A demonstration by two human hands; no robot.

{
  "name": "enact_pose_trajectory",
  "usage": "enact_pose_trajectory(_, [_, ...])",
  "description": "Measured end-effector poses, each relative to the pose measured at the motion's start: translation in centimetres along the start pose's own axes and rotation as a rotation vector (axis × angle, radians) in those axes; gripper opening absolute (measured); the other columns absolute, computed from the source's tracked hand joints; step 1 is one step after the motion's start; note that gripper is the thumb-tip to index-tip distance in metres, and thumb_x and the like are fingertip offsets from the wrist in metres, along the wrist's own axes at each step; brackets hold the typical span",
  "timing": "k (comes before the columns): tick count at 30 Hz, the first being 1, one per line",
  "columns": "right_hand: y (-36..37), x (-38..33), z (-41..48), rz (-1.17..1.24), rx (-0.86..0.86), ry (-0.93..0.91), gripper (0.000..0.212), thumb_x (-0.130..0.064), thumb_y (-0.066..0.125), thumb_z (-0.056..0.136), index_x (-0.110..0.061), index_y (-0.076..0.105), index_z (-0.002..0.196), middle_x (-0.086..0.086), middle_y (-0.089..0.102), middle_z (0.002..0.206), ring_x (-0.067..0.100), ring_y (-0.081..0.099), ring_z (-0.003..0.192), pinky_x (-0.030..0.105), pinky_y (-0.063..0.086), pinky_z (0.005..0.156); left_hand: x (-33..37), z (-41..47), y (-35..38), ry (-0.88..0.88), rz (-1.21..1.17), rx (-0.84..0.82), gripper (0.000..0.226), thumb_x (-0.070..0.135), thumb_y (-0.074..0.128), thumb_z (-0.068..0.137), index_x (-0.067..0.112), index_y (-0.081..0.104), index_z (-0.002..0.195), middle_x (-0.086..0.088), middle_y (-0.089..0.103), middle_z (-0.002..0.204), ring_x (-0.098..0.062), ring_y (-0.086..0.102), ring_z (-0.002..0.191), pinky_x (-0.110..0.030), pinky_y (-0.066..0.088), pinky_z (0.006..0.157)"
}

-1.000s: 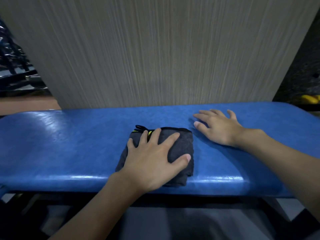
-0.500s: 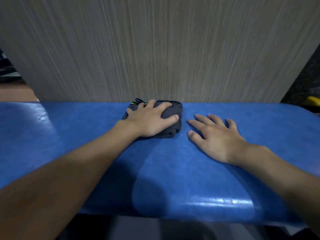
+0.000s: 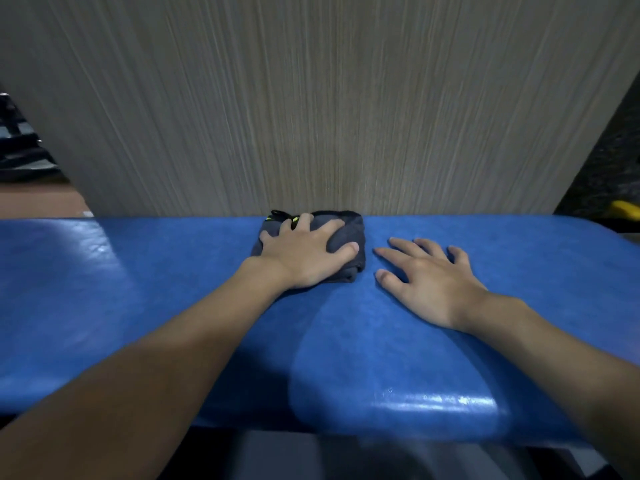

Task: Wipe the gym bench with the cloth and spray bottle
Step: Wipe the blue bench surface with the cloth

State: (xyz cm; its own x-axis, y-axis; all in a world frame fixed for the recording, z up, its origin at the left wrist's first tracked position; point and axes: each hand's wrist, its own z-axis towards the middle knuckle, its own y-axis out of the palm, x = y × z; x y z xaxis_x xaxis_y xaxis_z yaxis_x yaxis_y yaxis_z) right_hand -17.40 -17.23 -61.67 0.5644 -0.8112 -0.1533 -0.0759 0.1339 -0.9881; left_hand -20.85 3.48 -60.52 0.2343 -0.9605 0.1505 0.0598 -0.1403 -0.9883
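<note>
The left grip (image 3: 304, 254) presses flat on the folded dark-grey cloth (image 3: 350, 232) at the far edge of the blue padded desk (image 3: 138, 289); the right grip (image 3: 433, 282) lies released just right of it. Soft and light, the cloth likely bunches, so palm its middle.

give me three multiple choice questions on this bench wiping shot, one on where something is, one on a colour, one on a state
1. Where does the cloth lie on the bench?
A) at the far edge, by the wood-grain panel
B) hanging off the near edge
C) on the floor

2. What colour is the bench pad?
A) red
B) blue
C) green

3. What is the right hand doing?
A) gripping a spray bottle
B) raised off the pad
C) lying flat on the pad, holding nothing

Answers:
1 A, the cloth sits under the left hand at the pad's far edge, in front of the panel.
2 B, the pad is blue all over.
3 C, its fingers are spread on the pad beside the cloth.
</note>
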Motion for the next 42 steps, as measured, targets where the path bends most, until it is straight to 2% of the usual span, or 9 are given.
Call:
enact_pose_trajectory(9, [-0.2, -0.2, -0.3, 0.0, 0.0, 0.021, 0.056, -0.061, 0.023, 0.099, -0.044, 0.025, 0.152, -0.015, 0.015, 0.164, 0.018, 0.009, 0.151, 0.054, 0.004, 0.119, 0.9, -13.2, 0.1, 0.023, 0.034, 0.025, 0.066, 0.078, 0.021, 0.09, 0.056, 0.013, 0.151, 0.001, 0.008, 0.167, -0.027, 0.005, 0.153, -0.063, 0.006, 0.119])
enact_pose_trajectory(15, [-0.9, -0.6, -0.8, -0.102, -0.002, 0.005, 0.055, -0.059, 0.018, 0.1, -0.041, 0.026, 0.152, -0.012, 0.017, 0.163, 0.021, 0.011, 0.151, 0.061, 0.0, 0.117, 1.6, -16.6, -0.6, -0.021, 0.045, -0.003, 0.067, 0.079, 0.022, 0.088, 0.059, 0.001, 0.149, 0.005, -0.002, 0.168, -0.026, -0.005, 0.154, -0.064, 0.004, 0.118])
enact_pose_trajectory(17, [-1.4, -0.8, -0.5, -0.18, 0.026, -0.018, 0.055, -0.058, 0.017, 0.1, -0.041, 0.026, 0.152, -0.012, 0.019, 0.163, 0.022, 0.009, 0.151, 0.064, -0.005, 0.114, 1.8, -16.1, -0.9, -0.02, 0.037, -0.008, 0.068, 0.079, 0.023, 0.087, 0.06, 0.001, 0.148, 0.005, 0.0, 0.168, -0.027, -0.004, 0.154, -0.065, 0.005, 0.118])
enact_pose_trajectory(21, [-1.3, -1.2, 0.2, -0.01, -0.006, 0.006, 0.055, -0.058, 0.02, 0.101, -0.042, 0.021, 0.154, -0.012, 0.014, 0.165, 0.021, 0.006, 0.152, 0.06, -0.001, 0.117, 1.3, -14.0, -0.3, -0.009, 0.024, -0.033, 0.069, 0.084, 0.02, 0.083, 0.061, 0.007, 0.147, 0.007, 0.009, 0.166, -0.028, 0.005, 0.153, -0.067, 0.01, 0.116])
enact_pose_trajectory(25, [-0.1, -1.1, 0.6, -0.042, -0.043, 0.003, 0.056, -0.059, 0.02, 0.1, -0.043, 0.019, 0.154, -0.013, 0.009, 0.165, 0.021, 0.004, 0.152, 0.057, 0.001, 0.118, 0.2, -10.5, -0.3, 0.014, 0.009, -0.01, 0.076, 0.087, 0.01, 0.073, 0.061, 0.014, 0.144, 0.009, 0.023, 0.159, -0.028, 0.02, 0.148, -0.067, 0.019, 0.111])
enact_pose_trajectory(28, [0.1, -1.1, 0.8, -0.058, -0.029, -0.003, 0.057, -0.059, 0.018, 0.099, -0.042, 0.018, 0.154, -0.012, 0.008, 0.165, 0.021, 0.004, 0.152, 0.057, 0.002, 0.118, -0.5, -6.4, -0.1, 0.011, -0.015, 0.016, 0.073, 0.086, 0.015, 0.076, 0.06, 0.019, 0.144, 0.007, 0.027, 0.157, -0.031, 0.024, 0.145, -0.07, 0.019, 0.109])
enact_pose_trajectory(32, [0.5, -0.9, 0.9, -0.061, -0.011, -0.015, 0.058, -0.061, 0.015, 0.097, -0.043, 0.018, 0.153, -0.013, 0.008, 0.165, 0.02, 0.004, 0.151, 0.058, 0.004, 0.117, -1.0, -0.3, -0.2, -0.014, -0.041, 0.009, 0.082, 0.089, 0.011, 0.068, 0.06, 0.021, 0.144, 0.003, 0.028, 0.158, -0.037, 0.025, 0.145, -0.076, 0.018, 0.106])
enact_pose_trajectory(37, [0.5, -0.8, 0.9, -0.043, 0.009, -0.024, 0.057, -0.061, 0.016, 0.096, -0.044, 0.021, 0.151, -0.014, 0.01, 0.164, 0.02, 0.004, 0.151, 0.056, 0.003, 0.117, -0.8, 5.0, -0.8, -0.062, -0.018, 0.002, 0.067, 0.084, 0.02, 0.084, 0.056, 0.026, 0.145, -0.004, 0.029, 0.156, -0.042, 0.028, 0.142, -0.076, 0.018, 0.105])
enact_pose_trajectory(42, [0.5, -0.8, 0.9, -0.034, 0.008, -0.023, 0.059, -0.063, 0.017, 0.095, -0.044, 0.021, 0.151, -0.015, 0.011, 0.163, 0.019, 0.005, 0.15, 0.055, 0.004, 0.117, -0.9, 4.5, -0.2, -0.057, -0.007, 0.026, 0.066, 0.081, 0.021, 0.087, 0.054, 0.026, 0.147, -0.004, 0.026, 0.159, -0.04, 0.024, 0.144, -0.074, 0.017, 0.108])
